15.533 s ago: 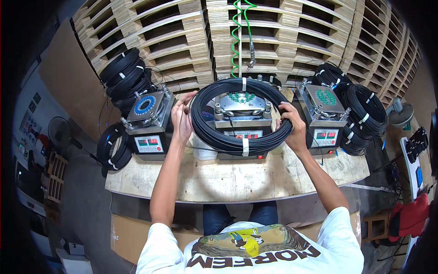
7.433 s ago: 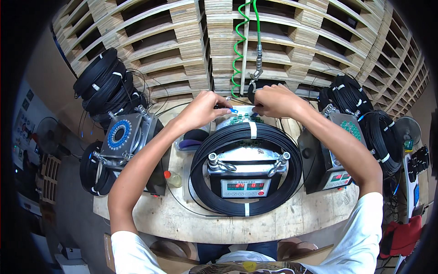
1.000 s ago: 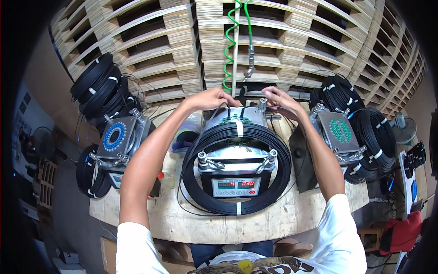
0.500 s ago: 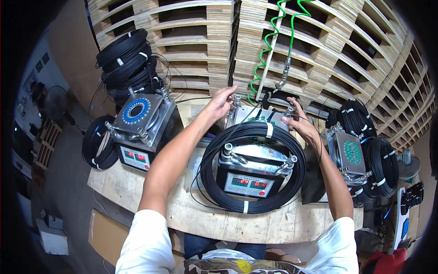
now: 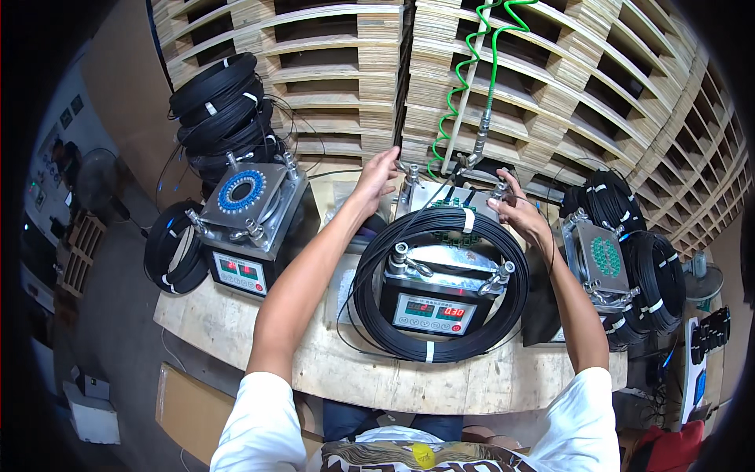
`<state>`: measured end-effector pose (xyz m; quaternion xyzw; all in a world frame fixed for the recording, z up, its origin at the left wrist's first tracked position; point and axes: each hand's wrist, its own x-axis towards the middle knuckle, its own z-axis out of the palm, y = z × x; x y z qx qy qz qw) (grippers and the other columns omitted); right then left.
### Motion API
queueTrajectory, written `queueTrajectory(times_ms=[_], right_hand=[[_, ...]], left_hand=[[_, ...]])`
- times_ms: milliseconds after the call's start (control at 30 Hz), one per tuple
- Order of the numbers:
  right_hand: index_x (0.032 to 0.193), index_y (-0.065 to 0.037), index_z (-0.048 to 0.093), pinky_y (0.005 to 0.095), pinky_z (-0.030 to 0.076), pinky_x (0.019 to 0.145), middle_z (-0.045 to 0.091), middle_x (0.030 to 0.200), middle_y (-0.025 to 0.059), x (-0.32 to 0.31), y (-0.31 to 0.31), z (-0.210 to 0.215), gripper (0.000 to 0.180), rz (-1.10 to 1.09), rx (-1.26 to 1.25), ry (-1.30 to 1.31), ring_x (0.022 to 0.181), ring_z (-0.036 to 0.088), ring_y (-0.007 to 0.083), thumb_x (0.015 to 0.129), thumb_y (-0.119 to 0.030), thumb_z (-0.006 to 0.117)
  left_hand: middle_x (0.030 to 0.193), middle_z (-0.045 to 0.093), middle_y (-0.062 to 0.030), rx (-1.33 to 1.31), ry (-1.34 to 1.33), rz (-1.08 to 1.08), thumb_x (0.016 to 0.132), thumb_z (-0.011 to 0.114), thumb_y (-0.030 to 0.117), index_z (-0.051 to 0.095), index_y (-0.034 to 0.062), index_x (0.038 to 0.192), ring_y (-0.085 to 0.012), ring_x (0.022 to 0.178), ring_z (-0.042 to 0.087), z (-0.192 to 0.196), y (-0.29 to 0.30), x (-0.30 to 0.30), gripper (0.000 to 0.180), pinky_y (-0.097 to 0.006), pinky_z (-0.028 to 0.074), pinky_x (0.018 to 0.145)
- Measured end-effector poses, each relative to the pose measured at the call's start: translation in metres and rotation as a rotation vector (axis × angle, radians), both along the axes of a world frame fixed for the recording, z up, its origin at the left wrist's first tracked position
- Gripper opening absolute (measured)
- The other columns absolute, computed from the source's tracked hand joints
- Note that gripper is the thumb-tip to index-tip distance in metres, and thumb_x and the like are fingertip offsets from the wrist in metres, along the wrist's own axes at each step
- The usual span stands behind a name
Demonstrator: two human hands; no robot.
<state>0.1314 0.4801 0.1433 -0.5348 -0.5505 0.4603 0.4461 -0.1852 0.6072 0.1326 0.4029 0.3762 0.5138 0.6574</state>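
Observation:
A metal clamping machine (image 5: 432,295) with a lit digital display stands in front of me. A coil of black cable (image 5: 430,352), bound with white ties, leans around its front. Beside the back left post (image 5: 412,176) my left hand (image 5: 378,182) is open, fingers stretched upward and apart from it. My right hand (image 5: 517,208) has thumb and fingers on either side of the back right post's wing nut (image 5: 500,189); the exact contact is partly hidden. Small green fittings (image 5: 456,236) show on the plate behind the coil's top. Wing nuts also sit on the front posts.
Similar machines stand left (image 5: 240,228) with a blue ring and right (image 5: 602,271) with green fittings. Stacked black coils (image 5: 216,110) rise at back left; more coils (image 5: 661,283) lie right. A green spiral hose (image 5: 495,55) hangs before wooden pallets (image 5: 330,79). All machines share a wooden table (image 5: 377,385).
My left hand has drawn slightly left, its fingers straighter and away from the post. My right hand stays at its wing nut. The display digits differ, and the hose end has swung left.

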Motion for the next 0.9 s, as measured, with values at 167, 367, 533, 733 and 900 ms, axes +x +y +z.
queueTrajectory(times_ms=[167,367,533,733,900], right_hand=[[0.155,-0.022,0.026,0.0251,0.042,0.065,0.054,0.103,0.0061,-0.008,0.002,0.001,0.091,0.034,-0.036,0.050,0.081,0.050,0.0113,0.084,-0.026,0.082],[0.156,-0.019,0.024,0.0247,0.039,0.059,0.053,0.087,0.0032,-0.001,0.002,0.001,0.094,0.025,-0.013,0.065,0.070,0.047,0.0098,0.084,-0.022,0.083],[0.158,-0.013,0.016,0.0264,0.043,0.058,0.057,0.086,0.0040,0.000,0.010,0.006,0.101,0.055,-0.003,0.095,0.068,0.050,0.0106,0.083,-0.020,0.083],[0.159,-0.014,0.015,0.0251,0.044,0.058,0.059,0.090,0.0044,0.009,0.011,-0.001,0.103,0.036,-0.029,0.049,0.072,0.055,0.0107,0.081,-0.014,0.083],[0.158,-0.021,0.019,0.0254,0.043,0.062,0.050,0.090,0.0016,0.003,0.004,-0.003,0.094,0.071,-0.063,0.138,0.077,0.048,0.0104,0.086,-0.015,0.079]], left_hand=[[0.081,0.071,-0.0036,0.205,0.411,-0.047,0.092,0.073,0.041,0.070,0.0024,0.095,-0.0092,0.070,0.060,-0.015,0.010,-0.007,0.039,-0.023,0.043,0.065],[0.139,0.056,-0.0114,0.351,0.294,-0.109,0.102,0.057,0.019,0.038,0.0182,0.153,-0.0133,0.110,0.058,-0.008,-0.005,-0.005,0.054,-0.034,0.047,0.082],[0.109,0.065,-0.0023,0.031,0.481,-0.121,0.087,0.071,0.057,0.064,0.0126,0.118,-0.0146,0.083,0.062,0.007,0.004,-0.014,0.054,-0.029,0.049,0.064],[0.089,0.066,0.0049,-0.043,0.475,-0.132,0.085,0.074,0.058,0.071,0.0184,0.092,-0.0104,0.077,0.059,-0.006,0.006,0.000,0.040,-0.030,0.042,0.062],[0.090,0.068,0.0071,-0.106,0.283,-0.226,0.091,0.071,0.048,0.070,0.0202,0.095,-0.0084,0.082,0.060,-0.009,0.002,-0.012,0.028,-0.033,0.047,0.070]])
